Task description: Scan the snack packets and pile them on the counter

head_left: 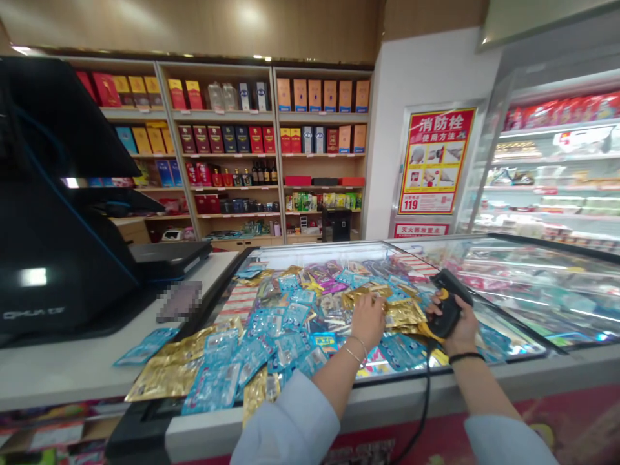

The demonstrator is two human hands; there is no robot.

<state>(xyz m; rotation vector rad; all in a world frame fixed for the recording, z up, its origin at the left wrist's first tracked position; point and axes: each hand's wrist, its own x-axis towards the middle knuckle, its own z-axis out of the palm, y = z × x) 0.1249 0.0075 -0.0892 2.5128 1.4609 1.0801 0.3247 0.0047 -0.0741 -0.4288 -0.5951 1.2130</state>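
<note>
My right hand (460,326) is wrapped round a black barcode scanner (451,294) with yellow parts, and its cable hangs down over the freezer's front. To the left of it, my left hand (369,318) has its fingers bent down onto a shiny gold packet (363,296) and grips it. Another gold packet (405,314) lies between my two hands. Many blue packets (290,349) are heaped on the glass top, mostly left of my left hand. A purple packet (332,284) shows farther back in the heap.
The glass-topped chest freezer (329,403) spans the front. At left, a black checkout machine (62,258) stands on a white counter (72,374), with a blue packet (148,347) near its edge. Shelves (232,116) of boxes and bottles line the back; a lit display fridge (557,174) stands right.
</note>
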